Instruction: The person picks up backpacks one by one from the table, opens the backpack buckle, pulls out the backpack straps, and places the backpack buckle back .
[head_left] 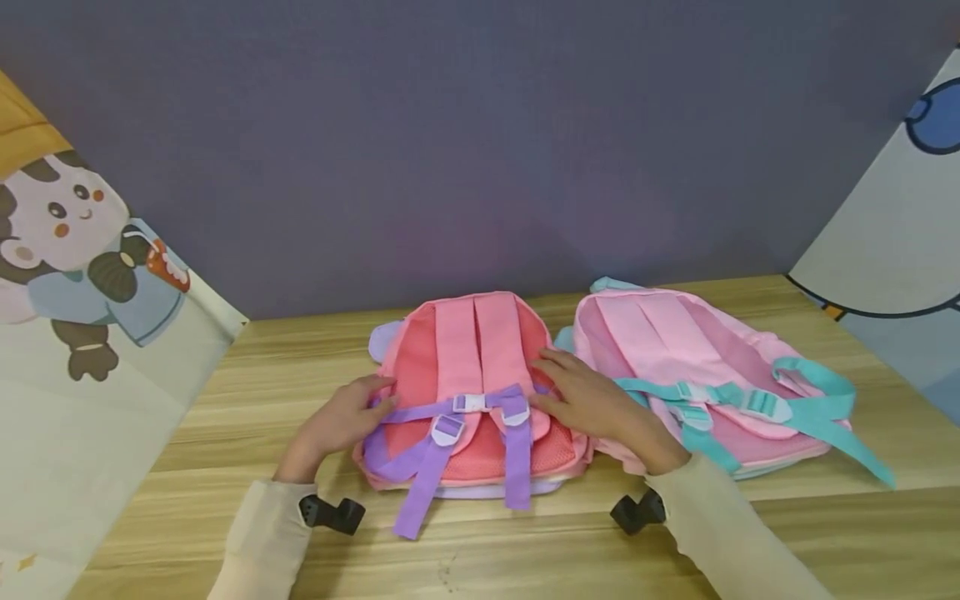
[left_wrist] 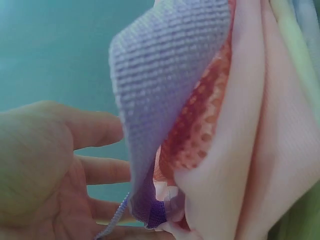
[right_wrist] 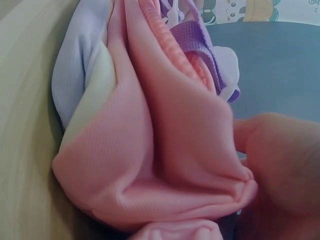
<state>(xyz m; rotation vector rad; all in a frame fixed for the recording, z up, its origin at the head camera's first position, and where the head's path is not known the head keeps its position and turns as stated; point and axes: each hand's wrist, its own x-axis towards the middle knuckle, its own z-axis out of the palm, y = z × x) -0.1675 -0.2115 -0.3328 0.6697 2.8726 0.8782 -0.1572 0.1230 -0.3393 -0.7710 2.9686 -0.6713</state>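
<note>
A coral-pink backpack [head_left: 417, 354] lies on the wooden table with its shoulder straps and mesh back facing up. Purple webbing [head_left: 425, 487] trails from it toward the front, and a white buckle [head_left: 471, 403] joins the straps across the middle. At the backpack's left edge rests my left hand [head_left: 337, 423], its fingers loosely extended beside a purple strap [left_wrist: 155, 75] in the left wrist view. My right hand [head_left: 596, 404] reaches over the right edge with fingers lightly bent, touching the bag. In the right wrist view, the pink side fabric [right_wrist: 190, 130] hides part of that hand.
A lighter pink backpack [head_left: 675, 333] with teal straps lies close on the right, behind my right forearm. The wooden table [head_left: 480, 558] meets a dark blue-grey panel [head_left: 480, 150] at the back. Cartoon-printed panels [head_left: 82, 400] stand at both sides.
</note>
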